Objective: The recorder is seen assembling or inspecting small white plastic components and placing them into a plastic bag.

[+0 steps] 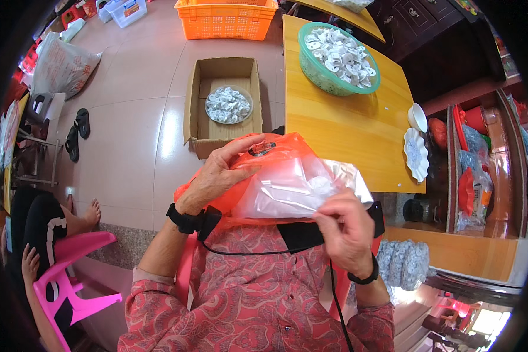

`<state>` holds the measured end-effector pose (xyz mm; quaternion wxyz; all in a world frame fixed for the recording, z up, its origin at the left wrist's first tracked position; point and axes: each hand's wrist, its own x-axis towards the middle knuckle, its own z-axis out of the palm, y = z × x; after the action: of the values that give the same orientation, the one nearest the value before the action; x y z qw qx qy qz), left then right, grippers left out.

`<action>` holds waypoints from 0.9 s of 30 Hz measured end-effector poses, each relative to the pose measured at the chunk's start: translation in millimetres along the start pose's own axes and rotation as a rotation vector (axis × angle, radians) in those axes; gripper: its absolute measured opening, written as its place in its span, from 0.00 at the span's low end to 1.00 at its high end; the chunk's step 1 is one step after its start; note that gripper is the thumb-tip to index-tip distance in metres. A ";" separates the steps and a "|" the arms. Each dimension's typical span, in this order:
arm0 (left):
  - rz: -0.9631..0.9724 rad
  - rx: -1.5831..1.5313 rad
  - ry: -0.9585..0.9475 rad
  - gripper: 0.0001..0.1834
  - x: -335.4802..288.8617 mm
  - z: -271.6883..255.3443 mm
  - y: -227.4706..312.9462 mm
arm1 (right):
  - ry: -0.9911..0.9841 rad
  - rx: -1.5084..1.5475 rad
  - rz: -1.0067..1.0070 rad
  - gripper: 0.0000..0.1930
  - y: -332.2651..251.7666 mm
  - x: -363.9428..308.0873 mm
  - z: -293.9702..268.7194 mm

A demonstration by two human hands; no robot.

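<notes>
Across my lap lies an orange-red plastic bag, with a clear plastic bag on top of it. My left hand rests on the orange-red bag, thumb and index finger stretched apart. Beside those fingers a small dark, shiny thing shows; its kind is unclear. My right hand is closed in a pinch at the right end of the clear bag. What lies between its fingertips is partly hidden. Something whitish shows inside the clear bag near that hand.
Ahead, a cardboard box holds a dish of small white pieces. On the yellow table stand a green basket of white pieces, a white bowl and a scalloped dish. A person sits by a pink chair at left.
</notes>
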<state>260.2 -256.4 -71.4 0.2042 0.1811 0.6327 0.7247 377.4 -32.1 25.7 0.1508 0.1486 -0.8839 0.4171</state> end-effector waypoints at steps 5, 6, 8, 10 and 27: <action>0.140 0.151 -0.102 0.28 -1.5 0.4 -4.9 | 0.008 0.170 -0.013 0.09 2.6 -1.5 -24.0; 0.118 0.209 -0.156 0.29 -2.1 2.0 -1.3 | -0.092 0.135 -0.070 0.09 4.3 -2.2 -27.3; 0.106 0.269 -0.202 0.30 -3.1 5.5 -3.0 | -0.249 0.097 -0.013 0.08 -1.1 -2.8 -33.5; 0.111 0.293 -0.217 0.30 -2.8 7.5 -3.9 | -0.513 0.036 0.061 0.09 4.2 -8.1 -39.5; 0.260 0.381 -0.024 0.22 -2.8 14.8 -13.8 | -0.239 -0.299 -0.146 0.11 -6.8 -18.8 -5.1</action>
<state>271.2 -243.7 -83.1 0.0786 0.3050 0.7271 0.6101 397.9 -29.6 26.1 0.0949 0.2365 -0.9345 0.2484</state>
